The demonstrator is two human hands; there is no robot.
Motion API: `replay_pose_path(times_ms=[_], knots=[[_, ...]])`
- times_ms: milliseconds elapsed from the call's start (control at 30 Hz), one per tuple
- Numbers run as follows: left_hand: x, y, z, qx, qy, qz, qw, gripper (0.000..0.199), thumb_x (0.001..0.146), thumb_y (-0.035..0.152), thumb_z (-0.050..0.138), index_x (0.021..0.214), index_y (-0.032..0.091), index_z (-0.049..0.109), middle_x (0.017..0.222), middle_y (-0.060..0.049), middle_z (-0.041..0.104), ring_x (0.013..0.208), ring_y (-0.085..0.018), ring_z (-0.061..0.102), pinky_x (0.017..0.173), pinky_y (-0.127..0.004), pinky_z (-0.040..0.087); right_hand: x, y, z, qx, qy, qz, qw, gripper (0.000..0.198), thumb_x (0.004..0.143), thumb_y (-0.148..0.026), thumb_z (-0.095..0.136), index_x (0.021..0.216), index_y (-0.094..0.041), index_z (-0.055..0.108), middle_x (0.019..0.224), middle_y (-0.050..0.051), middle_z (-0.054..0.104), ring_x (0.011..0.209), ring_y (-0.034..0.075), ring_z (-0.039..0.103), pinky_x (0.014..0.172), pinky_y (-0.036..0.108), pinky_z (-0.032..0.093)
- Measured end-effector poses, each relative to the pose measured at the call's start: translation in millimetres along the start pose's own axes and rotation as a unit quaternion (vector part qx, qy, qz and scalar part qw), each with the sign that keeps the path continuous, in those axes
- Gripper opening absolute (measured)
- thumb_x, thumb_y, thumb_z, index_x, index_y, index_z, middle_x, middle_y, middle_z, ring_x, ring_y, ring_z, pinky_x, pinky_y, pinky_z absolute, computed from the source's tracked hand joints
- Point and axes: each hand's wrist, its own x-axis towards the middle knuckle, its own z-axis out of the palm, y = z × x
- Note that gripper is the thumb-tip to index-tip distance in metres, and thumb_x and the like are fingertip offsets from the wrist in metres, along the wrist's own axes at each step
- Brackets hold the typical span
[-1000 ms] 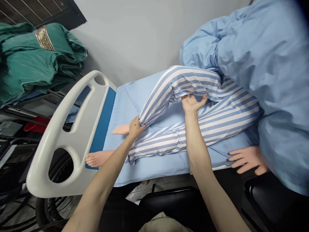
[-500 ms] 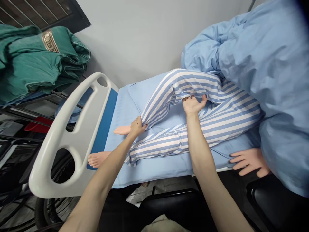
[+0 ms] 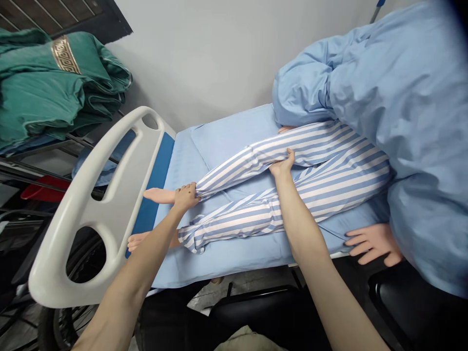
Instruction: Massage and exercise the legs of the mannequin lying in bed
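A manikin in blue-and-white striped trousers (image 3: 237, 225) lies on the bed. My left hand (image 3: 186, 196) is closed round the ankle of its far leg (image 3: 234, 168), at the trouser hem. The bare far foot (image 3: 159, 195) points toward the footboard. Under the knee of the same leg, my right hand (image 3: 281, 165) cups the cloth with its thumb up along the near side; its fingers are mostly hidden below the leg. This leg is nearly straight. The near leg lies flat, its foot (image 3: 137, 240) partly covered by my left forearm.
A white footboard (image 3: 58, 219) with cut-outs closes the bed's left end. Loose blue cloth (image 3: 395, 97) covers the manikin's upper body, and its hand (image 3: 373, 242) rests at the near edge. Green folded fabric (image 3: 40, 92) lies on a rack. Dark chairs (image 3: 256, 312) stand below.
The far leg has gone from bent at the knee to nearly straight. My left hand has moved left with the ankle, and my right hand has sunk lower with the knee.
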Motion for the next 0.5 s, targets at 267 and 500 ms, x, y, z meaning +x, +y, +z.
replay_pose_path(times_ms=[267, 500], knots=[[3.9, -5.8, 20.1, 0.078, 0.015, 0.014, 0.997, 0.055, 0.083, 0.027, 0.051, 0.134, 0.009, 0.045, 0.129, -0.024, 0.058, 0.115, -0.038, 0.056, 0.094, -0.048, 0.038, 14.3, 12.5, -19.4, -0.078, 0.059, 0.013, 0.995, 0.026, 0.083, -0.037, 0.056, 0.102, -0.022, 0.063, 0.091, -0.003, 0.072, 0.085, 0.015, 0.069, 0.084, 0.034, 0.060], [4.8, -10.3, 26.9, 0.091, 0.034, 0.027, 0.995, 0.053, 0.084, 0.026, 0.050, 0.133, 0.008, 0.048, 0.126, -0.024, 0.060, 0.112, -0.039, 0.057, 0.091, -0.049, 0.038, 23.6, 15.4, -29.3, -0.104, 0.058, 0.027, 0.992, 0.034, 0.082, -0.039, 0.063, 0.109, -0.020, 0.061, 0.089, -0.001, 0.072, 0.086, 0.015, 0.070, 0.082, 0.033, 0.062]])
